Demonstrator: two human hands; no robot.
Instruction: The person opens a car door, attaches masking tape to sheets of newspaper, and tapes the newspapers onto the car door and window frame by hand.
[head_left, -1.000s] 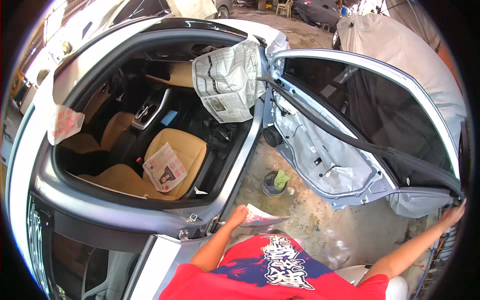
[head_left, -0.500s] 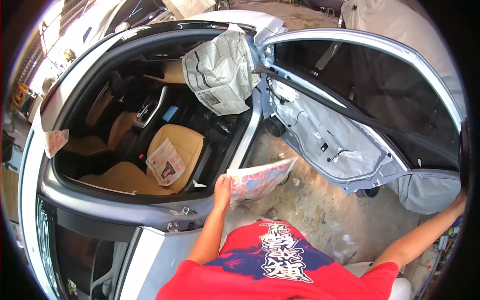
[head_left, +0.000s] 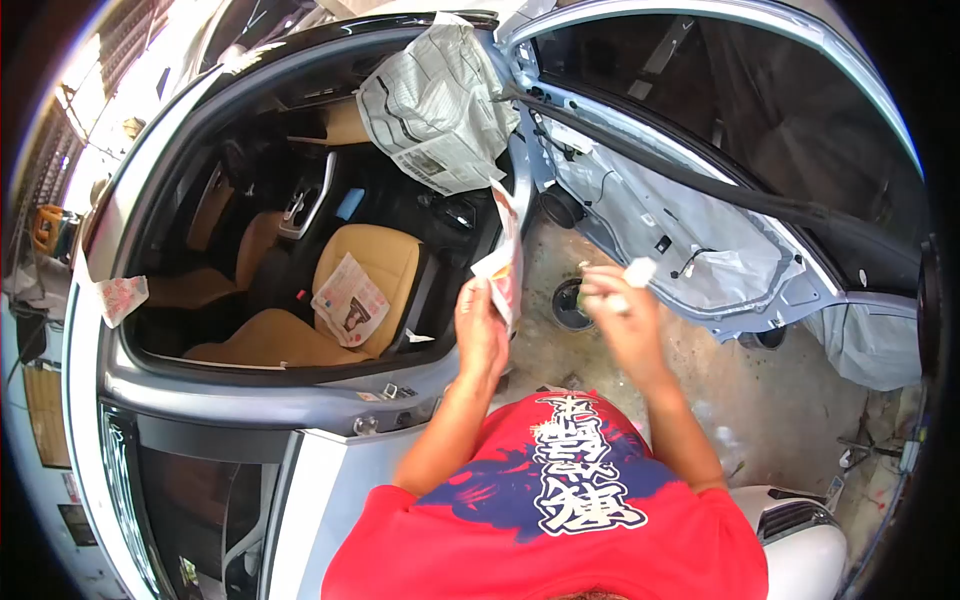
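My left hand (head_left: 482, 328) pinches a printed newspaper sheet (head_left: 508, 255), held nearly edge-on beside the car's door opening. To its right, my right hand (head_left: 622, 318) is raised with curled fingers around a small white object (head_left: 640, 271). Motion blur hides what kind of object that is. Inside the car, another newspaper piece (head_left: 350, 303) lies on the tan seat (head_left: 375, 250). A larger grey newspaper covering (head_left: 430, 110) hangs over the front corner of the opening.
An open car door (head_left: 690, 235) with its inner panel exposed stands at the right. A round dark container (head_left: 571, 305) is on the concrete floor (head_left: 790, 420) beyond my hands. Paper (head_left: 122, 298) hangs from the roof edge. A white stool-like thing (head_left: 800, 550) is at lower right.
My right hand has come from the far right edge to in front of me, now with a white object. The newspaper in my left hand has swung upright, nearer the door opening.
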